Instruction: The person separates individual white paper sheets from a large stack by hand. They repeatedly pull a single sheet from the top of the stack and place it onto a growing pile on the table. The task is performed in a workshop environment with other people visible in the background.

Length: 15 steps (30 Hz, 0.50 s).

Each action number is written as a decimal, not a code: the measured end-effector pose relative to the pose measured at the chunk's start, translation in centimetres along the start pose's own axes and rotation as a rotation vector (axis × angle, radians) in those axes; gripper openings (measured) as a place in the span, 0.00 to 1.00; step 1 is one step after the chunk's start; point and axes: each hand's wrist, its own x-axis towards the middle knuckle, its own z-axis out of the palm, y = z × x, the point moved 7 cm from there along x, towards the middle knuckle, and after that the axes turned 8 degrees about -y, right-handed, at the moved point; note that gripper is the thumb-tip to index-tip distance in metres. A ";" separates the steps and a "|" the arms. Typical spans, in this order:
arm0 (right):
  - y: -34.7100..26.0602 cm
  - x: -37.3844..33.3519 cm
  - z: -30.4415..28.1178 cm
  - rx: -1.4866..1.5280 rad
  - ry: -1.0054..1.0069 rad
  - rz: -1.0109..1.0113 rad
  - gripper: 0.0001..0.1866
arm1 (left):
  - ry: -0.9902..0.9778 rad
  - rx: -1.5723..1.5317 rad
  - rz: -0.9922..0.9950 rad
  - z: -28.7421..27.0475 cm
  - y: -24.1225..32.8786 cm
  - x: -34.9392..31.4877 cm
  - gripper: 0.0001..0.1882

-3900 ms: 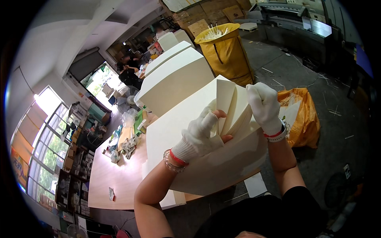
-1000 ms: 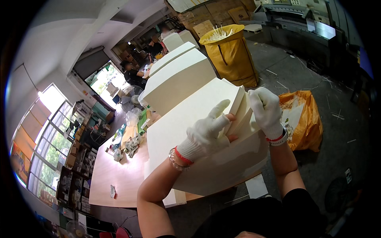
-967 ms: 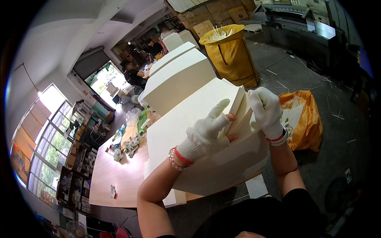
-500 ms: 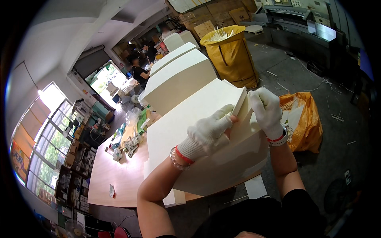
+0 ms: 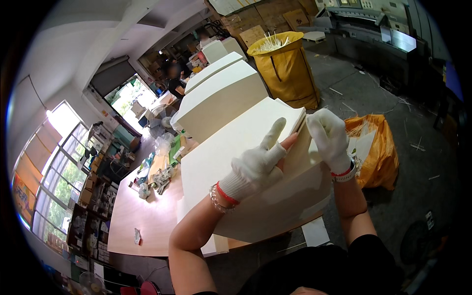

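Observation:
A tall stack of white paper or card sheets [image 5: 231, 142] stands in front of me, its right edge fanned a little. My left hand [image 5: 263, 162], in a white knit glove with bare fingertips showing, rests on its top near that edge. The index finger is raised and stretched out, apart from a bare digit at the sheets' edge. My right hand [image 5: 328, 137], also gloved, is closed at the far right corner, pinching the sheet edges; its fingertips are partly hidden.
More white stacks [image 5: 223, 98] stand behind. On the right are a yellow sack [image 5: 285, 78] of paper strips and an orange bag [image 5: 383, 152] of offcuts. A wooden table [image 5: 142, 221] with rags [image 5: 162, 179] lies left. People [image 5: 174, 81] work farther back; scraps litter the floor.
My left index finger has lifted and straightened away from the sheet edge, parting from the bare digit. The right hand stays nearly in place. A person in the background has shifted right.

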 end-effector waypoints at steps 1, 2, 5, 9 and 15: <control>0.0 0.0 0.0 -0.003 0.007 -0.010 0.12 | -0.014 -0.011 -0.008 -0.2 0.4 0.1 0.24; 0.0 0.0 0.1 -0.002 0.013 -0.019 0.12 | -0.029 -0.020 -0.019 -0.4 0.5 0.0 0.24; -0.2 0.2 0.0 -0.014 0.005 -0.012 0.12 | -0.080 -0.032 0.113 0.4 -0.3 0.1 0.29; -0.8 0.1 -0.2 -0.017 0.007 -0.032 0.12 | -0.152 -0.101 -0.060 0.2 -0.1 0.4 0.21; -0.8 0.1 -0.2 -0.015 0.018 -0.049 0.12 | -0.054 -0.042 -0.027 -0.3 0.0 0.1 0.27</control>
